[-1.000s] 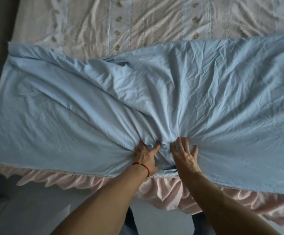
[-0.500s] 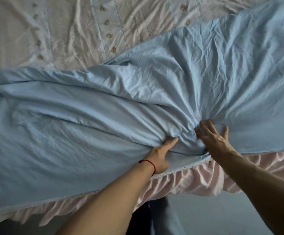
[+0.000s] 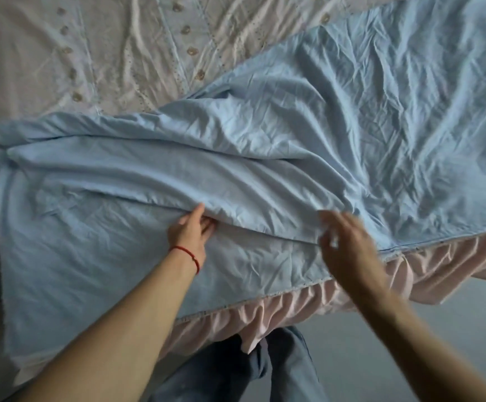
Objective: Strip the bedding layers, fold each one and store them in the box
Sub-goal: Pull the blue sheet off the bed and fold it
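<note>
The pale blue crumpled cotton sheet (image 3: 265, 158) is lying spread across the near half of the bed, part-folded, with 1 long fold ridge running just beyond the fingertips of the left hand (image 3: 188, 230). That hand is tucking its fingers (image 3: 207, 224) under the ridge while the thumb is lying on top, so it is pinching the upper ply of the sheet. The right hand (image 3: 343, 242) is hovering over the sheet's near hem, to the right of the left fingers; it is blurred by motion, its fingers (image 3: 327, 220) seeming loosely spread, and I cannot tell whether they are touching or holding cloth.

Beyond both sets of fingers, past the far edge of the blue sheet, a white embroidered bedspread with rows of small tan motifs (image 3: 105, 53) is covering the mattress. Nearer than the fingers, a pink satin ruffled bed skirt (image 3: 294, 309) is hanging off the bed's edge above the grey floor (image 3: 395, 358).

Judging progress: this looks early. The blue sheet is looking only partly doubled over and is still wrinkled, the white spread is looking untouched, and no box is showing, so folding and storing are both remaining.

Count: 1 blue sheet, 1 white spread, 1 pink skirt, 2 hands, 1 red string bracelet (image 3: 189, 255) on the left wrist.
</note>
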The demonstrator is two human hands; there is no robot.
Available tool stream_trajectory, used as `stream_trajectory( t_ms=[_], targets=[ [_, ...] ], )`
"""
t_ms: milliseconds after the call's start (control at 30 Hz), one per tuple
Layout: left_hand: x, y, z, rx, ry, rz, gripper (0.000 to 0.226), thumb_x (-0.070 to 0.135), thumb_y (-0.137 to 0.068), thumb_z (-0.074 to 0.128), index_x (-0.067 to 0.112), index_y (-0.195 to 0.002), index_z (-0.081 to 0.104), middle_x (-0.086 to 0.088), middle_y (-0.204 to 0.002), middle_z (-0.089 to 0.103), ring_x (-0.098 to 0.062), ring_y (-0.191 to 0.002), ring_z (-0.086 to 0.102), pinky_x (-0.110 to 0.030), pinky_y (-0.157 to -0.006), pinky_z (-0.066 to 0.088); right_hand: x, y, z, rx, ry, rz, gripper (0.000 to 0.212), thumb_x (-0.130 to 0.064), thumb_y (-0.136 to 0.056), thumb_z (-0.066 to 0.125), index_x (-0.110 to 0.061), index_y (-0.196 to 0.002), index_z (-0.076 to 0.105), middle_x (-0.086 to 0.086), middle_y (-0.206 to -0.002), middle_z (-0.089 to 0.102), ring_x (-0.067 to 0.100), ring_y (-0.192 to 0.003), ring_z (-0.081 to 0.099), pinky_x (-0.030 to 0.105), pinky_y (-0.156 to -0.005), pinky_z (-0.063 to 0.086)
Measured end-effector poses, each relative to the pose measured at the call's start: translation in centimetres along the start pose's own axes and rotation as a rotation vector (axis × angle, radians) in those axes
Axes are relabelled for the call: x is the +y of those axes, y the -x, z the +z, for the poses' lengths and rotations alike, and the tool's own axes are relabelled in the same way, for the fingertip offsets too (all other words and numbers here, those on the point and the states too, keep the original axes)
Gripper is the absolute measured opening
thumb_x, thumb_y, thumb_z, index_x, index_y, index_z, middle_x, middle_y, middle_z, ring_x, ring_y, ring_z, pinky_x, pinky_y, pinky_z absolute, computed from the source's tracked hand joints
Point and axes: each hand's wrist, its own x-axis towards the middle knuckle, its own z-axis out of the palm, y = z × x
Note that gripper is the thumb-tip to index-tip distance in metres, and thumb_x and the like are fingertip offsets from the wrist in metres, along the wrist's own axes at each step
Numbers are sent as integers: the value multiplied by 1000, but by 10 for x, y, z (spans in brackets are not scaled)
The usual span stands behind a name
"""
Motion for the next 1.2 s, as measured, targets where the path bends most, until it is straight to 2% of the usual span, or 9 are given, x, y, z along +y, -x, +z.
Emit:
stream_trajectory(
  t_ms=[67, 167, 233, 367, 600, 733, 867, 1100, 1200],
  targets=[
    [28, -18, 4, -32, 142, -73, 37, 27, -95, 67, 12, -128, 60, -7, -110, 67, -19, -101, 64, -36, -88, 55, -47, 18, 28, -215, -240, 185, 15, -17, -100, 62, -19, -112, 70, -7, -103, 70, 3, -79, 66, 17, -75, 57],
    [51, -31, 3, -53, 225, -125, 24, 27, -97, 63, 16, -119, 62, -8, -116, 68, -23, -108, 63, -41, -92, 51, -70, 11, 75, -318, -809, 729, 30, -35, -100, 63, -7, -106, 69, 10, -91, 75, 26, -71, 74, 43, -70, 64],
    [46, -28, -5, -41, 211, -138, 19, 22, -97, 64, 15, -115, 63, -9, -120, 68, -23, -105, 66, -38, -83, 54, -73, -1, 97, -194, -1204, 985, 40, -38, -98, 67, 0, -108, 63, 20, -98, 74, 30, -75, 74, 41, -71, 64],
    [19, -9, -50, -6, 255, -149, 41, 17, -93, 69, 13, -133, 60, -8, -125, 68, -20, -95, 68, -31, -59, 58, -76, -2, 116, 196, -1458, 1076, 29, -23, -96, 71, -1, -110, 60, 18, -104, 70, 25, -81, 74, 39, -78, 63],
    [-45, 46, -138, -4, 209, -245, 47, 14, -91, 70, 13, -137, 58, -10, -128, 64, -24, -105, 64, -34, -76, 53, -74, 51, 126, 375, -1176, 1092, 18, -19, -86, 78, -10, -100, 71, 7, -94, 75, 25, -81, 73, 39, -74, 62],
    [-54, 56, -159, -37, 196, -362, 35, 11, -93, 66, 7, -126, 59, -14, -117, 65, -27, -99, 63, -37, -78, 53, -72, 67, 131, 367, -1188, 1120, 10, -17, -92, 75, -10, -95, 67, 5, -90, 70, 18, -66, 66, 26, -54, 57],
    [-28, 46, -176, -144, 288, -310, 17, 2, -93, 57, 11, -105, 64, -8, -103, 69, -23, -98, 65, -36, -90, 52, -77, 68, 128, 457, -1041, 1002, 19, -22, -89, 79, -7, -91, 68, 7, -89, 73, 21, -70, 72, 30, -64, 61],
    [-48, 43, -201, -80, -19, -342, 24, 5, -86, 73, 1, -108, 65, -14, -88, 66, -25, -70, 61, -30, -52, 56, -76, 88, 142, 375, -1026, 1089, 20, -15, -89, 78, 0, -91, 66, 19, -95, 73, 29, -73, 73, 31, -59, 61],
    [-42, 34, -204, -102, -16, -348, 35, 9, -87, 73, -1, -119, 65, -24, -110, 71, -38, -96, 69, -44, -79, 59, -81, 93, 149, 305, -974, 1070, 22, -14, -88, 79, 2, -97, 68, 22, -97, 74, 31, -75, 75, 31, -60, 61]
  ],
)
